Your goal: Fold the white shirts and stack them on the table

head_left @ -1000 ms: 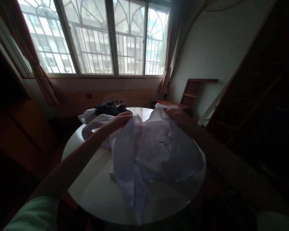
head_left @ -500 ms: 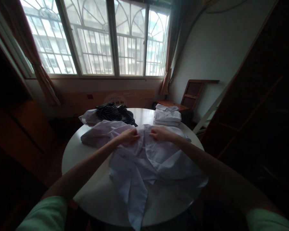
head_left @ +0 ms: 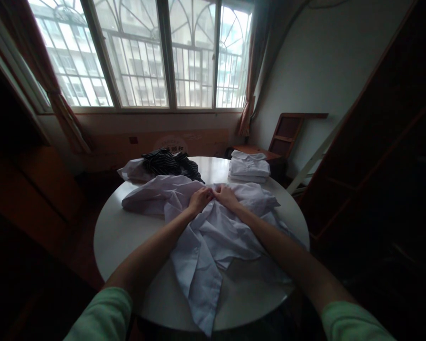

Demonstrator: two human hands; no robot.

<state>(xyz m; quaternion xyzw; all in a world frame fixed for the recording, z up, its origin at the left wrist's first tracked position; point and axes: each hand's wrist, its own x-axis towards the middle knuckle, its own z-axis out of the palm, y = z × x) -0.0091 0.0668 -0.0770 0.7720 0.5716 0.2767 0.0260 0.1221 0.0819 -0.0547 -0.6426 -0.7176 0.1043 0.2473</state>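
A white shirt [head_left: 230, 232] lies spread and wrinkled across the round table, one front corner hanging over the near edge. At the upper middle of its front, my left hand [head_left: 200, 199] pinches the left front edge. Right beside it, my right hand [head_left: 226, 195] is closed on the opposite edge, with the fingertips of both hands nearly touching. A small button [head_left: 210, 204] shows on the cloth just below them. Whether the fingers hold another button is hidden.
The white round table [head_left: 117, 241] carries a stack of folded white shirts [head_left: 248, 166] at the back right. A black striped garment [head_left: 170, 163] lies heaped on white cloth at the back left. A wooden chair [head_left: 287, 135] stands beyond, near the wall.
Both hands have come together from a gap apart, drawing the two front edges of the shirt toward each other. The view has shifted slightly.
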